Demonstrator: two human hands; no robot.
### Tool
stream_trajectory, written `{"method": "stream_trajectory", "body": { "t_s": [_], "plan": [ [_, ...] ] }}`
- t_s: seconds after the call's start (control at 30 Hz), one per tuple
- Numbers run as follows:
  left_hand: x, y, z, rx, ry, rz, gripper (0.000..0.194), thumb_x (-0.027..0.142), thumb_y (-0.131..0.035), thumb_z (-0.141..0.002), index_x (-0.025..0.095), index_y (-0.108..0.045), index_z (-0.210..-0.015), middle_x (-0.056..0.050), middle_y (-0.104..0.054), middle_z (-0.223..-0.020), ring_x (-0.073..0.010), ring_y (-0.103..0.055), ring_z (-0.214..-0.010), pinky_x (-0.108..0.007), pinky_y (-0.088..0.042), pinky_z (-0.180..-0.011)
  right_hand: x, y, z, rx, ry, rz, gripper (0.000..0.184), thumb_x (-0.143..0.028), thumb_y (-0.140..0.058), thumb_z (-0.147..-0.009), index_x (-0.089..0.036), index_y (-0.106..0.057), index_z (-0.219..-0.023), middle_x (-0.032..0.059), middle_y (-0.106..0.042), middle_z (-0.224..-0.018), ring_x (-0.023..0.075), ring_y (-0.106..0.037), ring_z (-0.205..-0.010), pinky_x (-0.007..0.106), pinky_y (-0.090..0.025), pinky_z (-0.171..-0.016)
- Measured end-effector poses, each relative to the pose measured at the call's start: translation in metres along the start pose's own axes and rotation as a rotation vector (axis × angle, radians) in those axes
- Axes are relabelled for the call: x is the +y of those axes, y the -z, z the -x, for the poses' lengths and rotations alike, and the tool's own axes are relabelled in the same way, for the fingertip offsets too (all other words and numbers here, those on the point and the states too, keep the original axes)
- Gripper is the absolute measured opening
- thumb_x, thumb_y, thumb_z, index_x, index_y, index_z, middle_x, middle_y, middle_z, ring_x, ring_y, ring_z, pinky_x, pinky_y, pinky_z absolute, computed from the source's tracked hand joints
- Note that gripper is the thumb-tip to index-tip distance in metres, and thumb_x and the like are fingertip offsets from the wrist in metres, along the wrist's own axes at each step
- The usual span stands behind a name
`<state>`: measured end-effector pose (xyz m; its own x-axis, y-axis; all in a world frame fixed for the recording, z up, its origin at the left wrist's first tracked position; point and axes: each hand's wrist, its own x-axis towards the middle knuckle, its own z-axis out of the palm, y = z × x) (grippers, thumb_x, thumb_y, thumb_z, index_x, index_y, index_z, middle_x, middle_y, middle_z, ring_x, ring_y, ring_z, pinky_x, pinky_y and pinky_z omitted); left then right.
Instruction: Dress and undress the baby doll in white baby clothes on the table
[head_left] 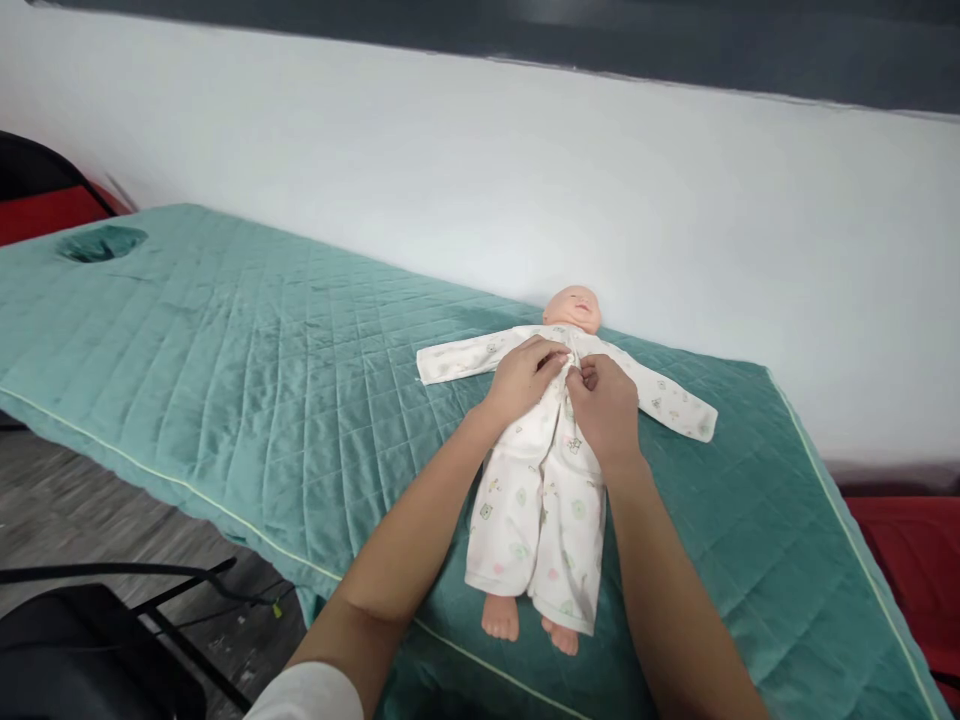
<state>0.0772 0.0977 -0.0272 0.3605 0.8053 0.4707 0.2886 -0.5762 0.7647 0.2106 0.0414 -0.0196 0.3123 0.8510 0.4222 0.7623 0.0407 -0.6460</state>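
A baby doll (573, 308) lies on its back, its head toward the wall and its bare feet toward me. It wears a white printed romper (510, 510) with both long sleeves spread out sideways. My left hand (526, 378) rests over the chest, fingers closed on the front edge of the cloth. Close beside it, my right hand (606, 405) pinches the same front opening with bent fingers. Below the hands the front edges hang together down to the legs. Whatever fastener sits between my fingertips is too small and too covered to make out.
A green quilted cover (300, 400) spreads over the bed, with a face hole (102, 243) at the far left. The white wall (450, 180) runs along the back. A black chair (97, 650) stands at lower left, and a red seat (907, 570) at right.
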Motion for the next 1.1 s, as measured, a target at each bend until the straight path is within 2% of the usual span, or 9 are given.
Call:
{"method": "stream_trajectory", "body": {
  "t_s": [0.2,0.4,0.57,0.7,0.87,1.1],
  "plan": [
    [0.001,0.001,0.000,-0.008,0.026,0.027,0.018,0.024,-0.058,-0.089,0.021,-0.071,-0.100,-0.002,-0.062,-0.088,-0.0146,-0.057,-0.080,-0.027,-0.043,-0.075,0.001,0.005,-0.004,-0.047,-0.091,-0.187,0.014,-0.034,-0.059,-0.080,-0.021,-0.061,-0.081,0.0011,-0.064,-0.073,0.0173,-0.056,-0.068,0.032,-0.043,-0.070],
    [-0.003,0.000,-0.001,0.016,0.052,0.128,0.011,0.020,-0.057,-0.085,0.019,-0.068,-0.089,-0.001,-0.063,-0.084,-0.0140,-0.056,-0.080,-0.026,-0.043,-0.077,-0.002,0.008,-0.007,-0.117,-0.059,-0.104,0.019,-0.038,-0.064,-0.078,-0.021,-0.059,-0.084,0.0018,-0.064,-0.080,0.0167,-0.055,-0.069,0.032,-0.042,-0.071],
    [-0.004,0.001,-0.001,0.033,0.163,0.303,0.010,0.026,-0.059,-0.086,0.017,-0.063,-0.086,0.000,-0.065,-0.085,-0.0124,-0.055,-0.077,-0.025,-0.043,-0.078,-0.004,0.003,-0.008,-0.048,-0.056,-0.063,0.011,-0.031,-0.060,-0.078,-0.020,-0.059,-0.077,0.0012,-0.062,-0.072,0.0173,-0.053,-0.068,0.032,-0.040,-0.069],
    [-0.004,0.001,-0.001,0.076,0.162,0.344,0.011,0.028,-0.060,-0.086,0.017,-0.063,-0.088,0.000,-0.066,-0.088,-0.0121,-0.055,-0.078,-0.024,-0.043,-0.079,0.000,0.005,-0.013,-0.024,-0.140,-0.310,0.013,-0.031,-0.059,-0.078,-0.020,-0.061,-0.071,-0.0017,-0.058,-0.067,0.0148,-0.049,-0.066,0.029,-0.039,-0.066],
    [0.007,-0.002,-0.002,0.045,0.144,0.362,0.013,0.029,-0.062,-0.085,0.017,-0.065,-0.087,0.000,-0.066,-0.085,-0.0121,-0.056,-0.077,-0.024,-0.044,-0.078,0.006,0.011,-0.018,-0.109,-0.299,-0.717,0.016,-0.035,-0.068,-0.074,-0.020,-0.064,-0.070,-0.0062,-0.042,-0.055,0.0097,-0.035,-0.053,0.025,-0.030,-0.051],
    [0.013,-0.004,-0.001,0.020,0.192,0.464,0.019,0.034,-0.066,-0.083,0.016,-0.069,-0.090,-0.003,-0.069,-0.087,-0.0136,-0.059,-0.080,-0.026,-0.045,-0.079,0.013,0.009,-0.014,-0.138,-0.295,-0.804,0.020,-0.036,-0.074,-0.070,-0.021,-0.072,-0.084,-0.0052,-0.053,-0.061,0.0082,-0.040,-0.053,0.023,-0.034,-0.052]
  ]
}}
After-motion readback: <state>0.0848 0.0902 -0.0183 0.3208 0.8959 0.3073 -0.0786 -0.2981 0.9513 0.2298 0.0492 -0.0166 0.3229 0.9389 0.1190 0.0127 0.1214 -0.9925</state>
